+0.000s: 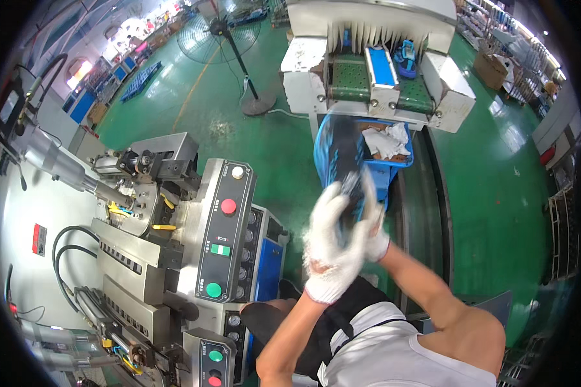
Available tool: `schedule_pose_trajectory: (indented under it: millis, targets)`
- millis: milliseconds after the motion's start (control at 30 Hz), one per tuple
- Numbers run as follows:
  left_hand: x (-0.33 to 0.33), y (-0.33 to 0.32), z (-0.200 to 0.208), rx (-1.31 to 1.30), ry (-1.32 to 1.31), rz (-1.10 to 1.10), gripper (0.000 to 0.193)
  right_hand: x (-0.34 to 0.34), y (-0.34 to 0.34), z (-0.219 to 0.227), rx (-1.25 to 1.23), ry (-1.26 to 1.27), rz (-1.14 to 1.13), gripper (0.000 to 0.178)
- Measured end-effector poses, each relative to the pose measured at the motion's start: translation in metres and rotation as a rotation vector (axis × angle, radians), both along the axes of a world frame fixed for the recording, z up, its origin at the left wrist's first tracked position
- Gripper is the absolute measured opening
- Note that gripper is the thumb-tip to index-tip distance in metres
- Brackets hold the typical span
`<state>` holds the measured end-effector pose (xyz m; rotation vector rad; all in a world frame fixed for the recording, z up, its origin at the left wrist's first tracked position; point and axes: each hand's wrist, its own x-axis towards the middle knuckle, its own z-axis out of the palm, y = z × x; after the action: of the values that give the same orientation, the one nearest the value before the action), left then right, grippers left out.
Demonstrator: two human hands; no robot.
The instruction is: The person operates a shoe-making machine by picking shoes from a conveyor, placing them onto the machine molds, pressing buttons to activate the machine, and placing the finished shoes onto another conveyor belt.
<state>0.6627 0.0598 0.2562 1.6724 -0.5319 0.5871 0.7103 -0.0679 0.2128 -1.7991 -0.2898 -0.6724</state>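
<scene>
In front of me I hold up a blue and black shoe (343, 148), smeared by motion, its dark sole partly facing me. My left hand (332, 248), in a white knit glove, is closed round its near end from the left. My right hand (376, 229), gloved the same way, grips that end from the right, partly hidden behind the left hand. Beyond the shoe, a blue crate (403, 161) holds crumpled white material (387, 140). Another blue shoe (406, 59) sits on the green conveyor belt (414, 93) at the far right of the machine's opening.
To my left stands a metal machine (132, 245) with clamps, hoses and a button panel (226, 232); a second panel (213, 364) is nearer. Ahead is a white conveyor housing (371, 16) with a strip curtain. A pedestal fan (219, 29) stands on the green floor (284, 171).
</scene>
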Motion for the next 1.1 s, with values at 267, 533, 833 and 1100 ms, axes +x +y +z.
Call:
schedule_pose_trajectory:
  millis: [267,533,833,1100]
  targets:
    - [-0.024,0.016,-0.11,0.304,0.324,-0.13,0.046,0.381,-0.137,-0.027,-0.452,0.393,-0.423,0.09]
    - [-0.198,0.111,-0.208,0.344,0.823,0.313,0.037,0.567,-0.246,-0.03,-0.894,0.406,-0.542,0.093]
    - [-0.368,0.165,-0.196,0.022,1.082,1.185,0.018,0.135,-0.008,-0.23,-0.424,0.361,0.272,0.066]
    - [-0.677,0.022,-0.258,-0.736,1.268,2.029,0.026,-0.083,0.158,-0.208,-0.878,0.13,1.113,0.078]
